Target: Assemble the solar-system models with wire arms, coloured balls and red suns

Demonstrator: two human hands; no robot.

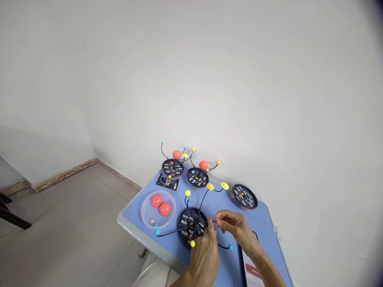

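Note:
A round black base (pixel 191 227) with coloured markings lies on the blue table (pixel 137 205), near its front edge. Thin black wires tipped with yellow and teal balls rise from it. My left hand (pixel 205 255) rests at the base's right side, fingers curled against it. My right hand (pixel 235 227) hovers just right of it, pinching a small red ball (pixel 217 220) on a wire. Two finished models (pixel 172 167) (pixel 198 176), each with an orange ball in the middle, stand at the table's far edge.
A clear round dish (pixel 149 221) holding two orange balls and small beads sits left of the base. Another bare black base (pixel 244 196) lies at the right rear. A dark card (pixel 167 182) lies by the far models, and a phone-like slab (pixel 251 271) by my right arm.

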